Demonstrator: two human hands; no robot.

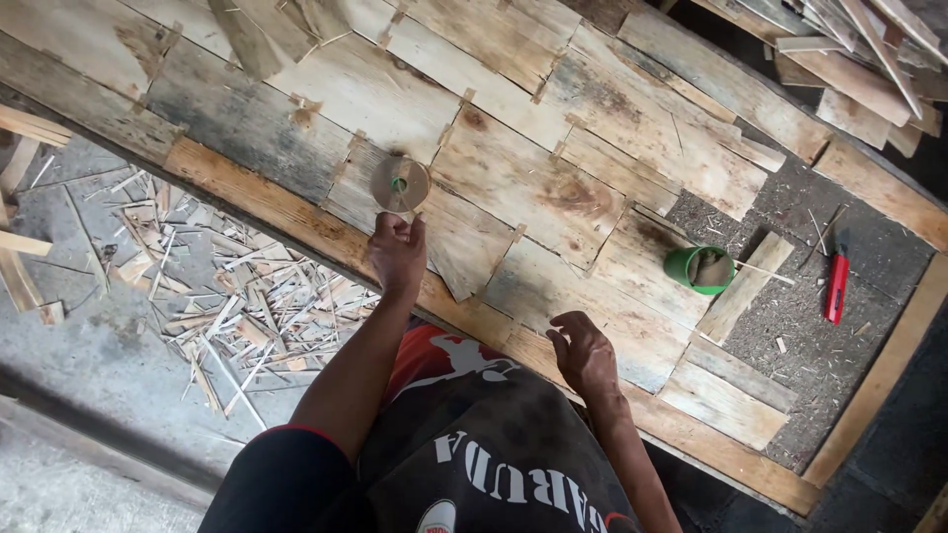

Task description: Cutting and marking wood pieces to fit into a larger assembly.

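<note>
Tape roll (400, 184) pinched at its lower edge by the left hand (397, 255), held just above the tabletop (247, 123); fingers (385, 229) closed together on the rim, thumb on the other side. Flat brown ring with a green core, blurred, so kind of tape hard to tell.

Nearest the camera: dark shirt with red and white print, both forearms reaching up into view. Right hand (583, 353) resting on the tabletop's near edge, palm down, fingers (561, 341) loosely curled and slightly spread, holding nothing. Well apart from the left hand.

Under both hands: veneer sheets (523, 178), pale and patchy, laid edge to edge like a patchwork, joined by small strips of tape (517, 234) across the seams. Wooden frame rail (296, 212) along the near edge.

Right of the right hand: green cup (698, 268) standing on the surface, something brownish inside, a thin stick (760, 270) poking out to the right. Beside it a loose slat (746, 286), lying tilted. Farther right, red cutter (836, 286) on a bare, grey, speckled patch of board.

Left, below the tabletop: floor (89, 365) of grey concrete, littered with wood scraps (247, 306) and splinters.

Far right top: stack of slats (859, 59), heaped loosely.
</note>
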